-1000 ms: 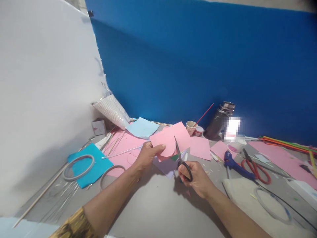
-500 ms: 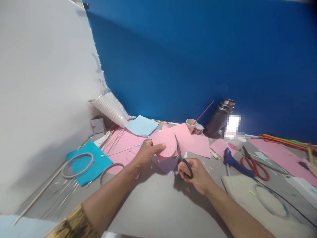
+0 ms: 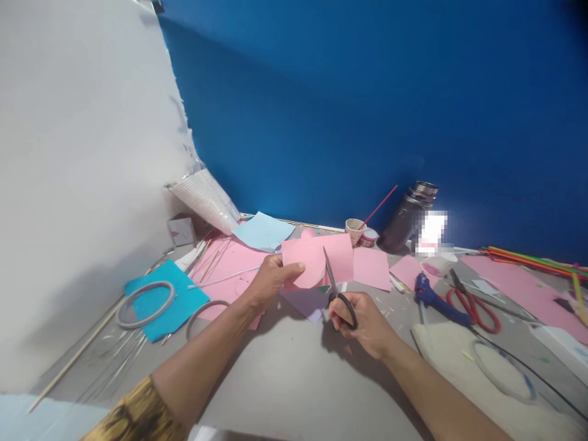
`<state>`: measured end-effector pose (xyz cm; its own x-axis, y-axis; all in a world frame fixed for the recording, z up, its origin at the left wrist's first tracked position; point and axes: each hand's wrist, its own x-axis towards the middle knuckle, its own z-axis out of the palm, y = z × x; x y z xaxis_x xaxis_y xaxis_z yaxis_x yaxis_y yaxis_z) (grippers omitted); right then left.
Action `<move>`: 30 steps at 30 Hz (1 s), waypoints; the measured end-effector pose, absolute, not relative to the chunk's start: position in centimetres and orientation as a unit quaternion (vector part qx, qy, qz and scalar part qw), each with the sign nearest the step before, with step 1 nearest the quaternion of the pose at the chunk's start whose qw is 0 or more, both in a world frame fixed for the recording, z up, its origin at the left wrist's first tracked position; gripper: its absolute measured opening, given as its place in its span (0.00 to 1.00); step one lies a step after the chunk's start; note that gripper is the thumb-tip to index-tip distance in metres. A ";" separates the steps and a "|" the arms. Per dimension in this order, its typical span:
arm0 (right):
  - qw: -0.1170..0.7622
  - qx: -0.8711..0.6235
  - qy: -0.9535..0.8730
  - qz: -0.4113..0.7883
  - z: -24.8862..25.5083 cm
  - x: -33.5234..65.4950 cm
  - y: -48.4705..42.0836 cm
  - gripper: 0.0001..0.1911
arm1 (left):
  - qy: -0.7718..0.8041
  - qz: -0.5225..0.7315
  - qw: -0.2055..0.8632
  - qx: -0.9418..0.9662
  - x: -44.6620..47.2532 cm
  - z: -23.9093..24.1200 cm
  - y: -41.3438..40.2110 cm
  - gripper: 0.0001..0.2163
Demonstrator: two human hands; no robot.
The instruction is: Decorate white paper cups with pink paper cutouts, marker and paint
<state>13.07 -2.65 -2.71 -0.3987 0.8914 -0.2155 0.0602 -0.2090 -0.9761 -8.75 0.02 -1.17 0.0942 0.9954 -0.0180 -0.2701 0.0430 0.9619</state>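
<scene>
My left hand [image 3: 271, 278] pinches a pink paper sheet [image 3: 316, 260] and holds it just above the grey table [image 3: 285, 380]. A rounded cut shows along the sheet's lower edge. Black-handled scissors [image 3: 337, 294] are gripped in my right hand [image 3: 362, 321], their blades reaching up into the pink sheet. A lilac paper [image 3: 307, 303] lies on the table under the pink sheet.
Pink sheets [image 3: 372, 269], a light blue sheet [image 3: 264, 233] and a teal sheet with a grey ring [image 3: 147, 303] lie around. A blue glue gun [image 3: 434, 300], red scissors [image 3: 475, 309], a dark flask [image 3: 407, 217], a paper cup [image 3: 354, 231] and coloured sticks [image 3: 533, 263] stand to the right. A white board [image 3: 78, 184] leans at left.
The pink sheet has turned a little in my left hand while the scissors stay in it. Both hands have shifted slightly.
</scene>
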 end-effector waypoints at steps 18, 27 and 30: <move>0.320 -0.441 -0.548 0.635 -2.6 13.3 -2.6 0.26 | 0.420 0.536 0.563 0.468 -9.3 -1.3 0.3 0.13; 0.318 -0.438 -0.561 0.626 -2.9 13.7 -2.4 0.26 | 0.423 0.518 0.559 0.490 -9.6 -1.3 0.4 0.11; 0.317 -0.438 -0.560 0.628 -3.0 13.7 -2.5 0.23 | 0.414 0.528 0.569 0.475 -9.6 -1.0 0.4 0.12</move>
